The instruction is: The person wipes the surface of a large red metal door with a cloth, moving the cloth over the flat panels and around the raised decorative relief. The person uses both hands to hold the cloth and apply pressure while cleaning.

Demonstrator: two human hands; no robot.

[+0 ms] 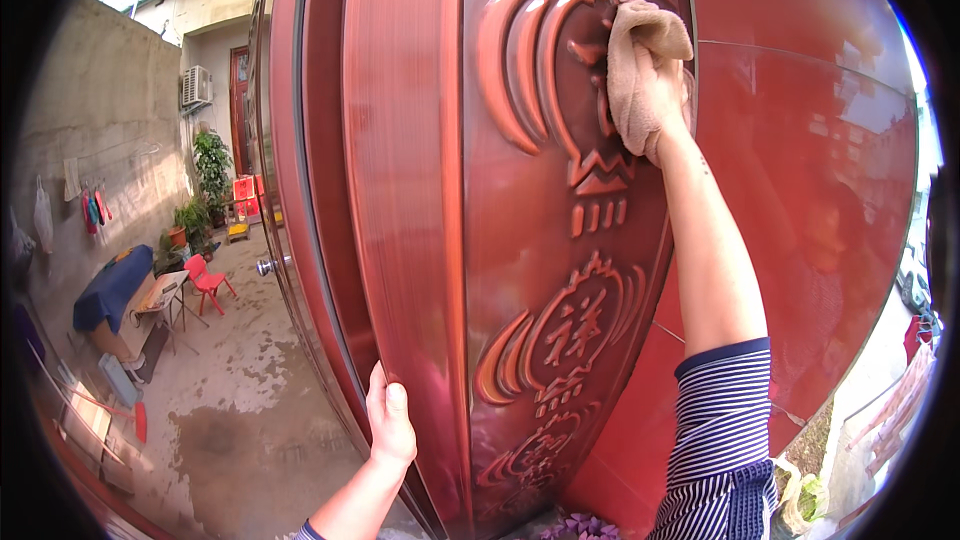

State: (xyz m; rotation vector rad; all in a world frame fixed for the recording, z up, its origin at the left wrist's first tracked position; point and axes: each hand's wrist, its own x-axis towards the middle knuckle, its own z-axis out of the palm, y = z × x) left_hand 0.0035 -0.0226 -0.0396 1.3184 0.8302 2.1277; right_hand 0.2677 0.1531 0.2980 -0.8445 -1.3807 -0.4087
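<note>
A reddish-brown door panel point(499, 240) with raised lantern-like ornaments stands before me. My right hand point(660, 94) holds a beige cloth point(634, 75) against the upper ornament, close to the panel's right edge. The cloth covers part of that ornament and most of the fingers. Lower down, my left hand point(390, 420) grips the door's left edge, its thumb on the front face and the other fingers partly hidden behind the edge. Another raised round ornament point(574, 334) lies between the heights of the two hands.
Red glossy wall tiles point(795, 187) border the door on the right. At left, a courtyard holds a red plastic chair point(205, 276), a folding table point(161, 292), a blue cloth cover point(116, 285) and potted plants point(212, 165). A second door edge bears a metal knob point(266, 266). Purple leaves point(581, 526) show below.
</note>
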